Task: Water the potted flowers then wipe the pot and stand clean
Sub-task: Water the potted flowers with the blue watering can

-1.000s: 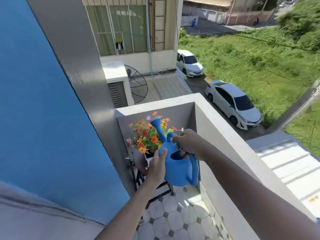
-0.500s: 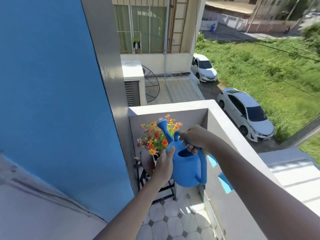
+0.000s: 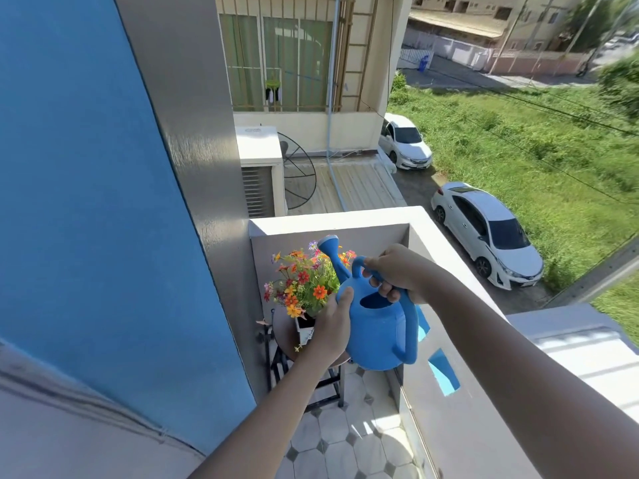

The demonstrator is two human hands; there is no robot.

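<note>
Balcony corner up high, w/ a blue wall (image 3: 86, 202) on the left, a white parapet (image 3: 345, 221) around it and octagon floor tiles (image 3: 345, 444) below. Down on the street two white cars (image 3: 491, 233) sit parked next to grass. Potted flowers (image 3: 304, 285) (orange, red, some purple) stand in the corner, in a white pot (image 3: 304, 328) on a small round stand (image 3: 281, 331) w/ dark legs. Blue watering can (image 3: 377, 326) is held up in the air just right of the flowers, spout (image 3: 330, 252) pointing up and over the blooms. Right hand (image 3: 397, 274) is clenched around the top handle, left hand (image 3: 333, 323) is pressed flat-ish against the can's side, fingers wrapping the body. Can't rly tell if any water is coming out, the spout end is too small and bright to read.
</note>
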